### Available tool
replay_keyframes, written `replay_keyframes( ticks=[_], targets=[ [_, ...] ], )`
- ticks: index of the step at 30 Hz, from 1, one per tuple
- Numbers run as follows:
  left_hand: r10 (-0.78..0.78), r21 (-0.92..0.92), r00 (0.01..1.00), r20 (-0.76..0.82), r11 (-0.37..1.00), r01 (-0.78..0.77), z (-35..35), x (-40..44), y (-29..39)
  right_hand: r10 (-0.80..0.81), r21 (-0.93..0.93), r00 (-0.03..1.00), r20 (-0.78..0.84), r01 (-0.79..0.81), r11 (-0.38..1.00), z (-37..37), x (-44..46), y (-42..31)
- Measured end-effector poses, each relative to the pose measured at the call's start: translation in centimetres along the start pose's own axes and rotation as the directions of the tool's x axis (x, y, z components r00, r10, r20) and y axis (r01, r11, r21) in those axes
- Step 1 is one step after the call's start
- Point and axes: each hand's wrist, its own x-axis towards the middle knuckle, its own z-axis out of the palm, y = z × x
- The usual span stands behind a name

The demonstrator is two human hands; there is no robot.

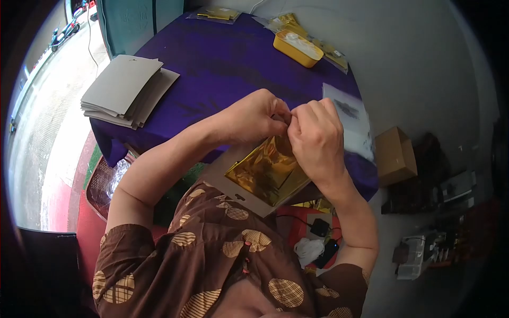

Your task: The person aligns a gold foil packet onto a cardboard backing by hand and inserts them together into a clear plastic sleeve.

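A shiny gold foil sheet (263,168) lies against a grey card (233,186) that has a small hang hole near its lower edge. The card is tilted close to my body at the table's front edge. My left hand (260,116) is closed in a pinch at the top of the foil. Right beside it, my right hand (319,135) is closed too, its curled fingers almost touching the left ones. The foil runs up to both hands, and the fingertips hide its upper edge.
On the purple tablecloth (212,69) are a stack of grey cards (124,87), a yellow tub (298,49) with white contents, clear plastic bags (350,119) and gold packets (214,14). A cardboard box (395,156) stands at right. Cables and a black adapter (319,227) lie below.
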Motion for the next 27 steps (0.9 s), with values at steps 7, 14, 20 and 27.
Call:
replay_keyframes(
  ticks=[7,14,20,27],
  targets=[
    [-0.091,-0.126,0.996,-0.014,0.988,0.089,-0.5,-0.9,0.3,0.499,0.382,0.867,-0.016,-0.456,0.804,0.1,-0.3,1.1],
    [-0.202,-0.477,0.959,-0.197,0.875,0.086,-3.5,-3.9,-1.7,0.795,0.95,0.563,0.226,0.055,-0.309,-4.7,-5.0,10.6],
    [-0.171,-0.708,0.955,-0.244,0.704,-0.055,-4.5,-6.2,-4.1,0.827,0.912,0.508,0.242,0.172,-0.373,-5.6,-13.5,11.3],
    [-0.165,-0.748,0.978,-0.13,0.663,0.012,-1.6,-6.3,-2.8,0.267,0.789,0.757,0.597,-0.494,-0.365,-1.2,-9.6,2.4]
  ],
)
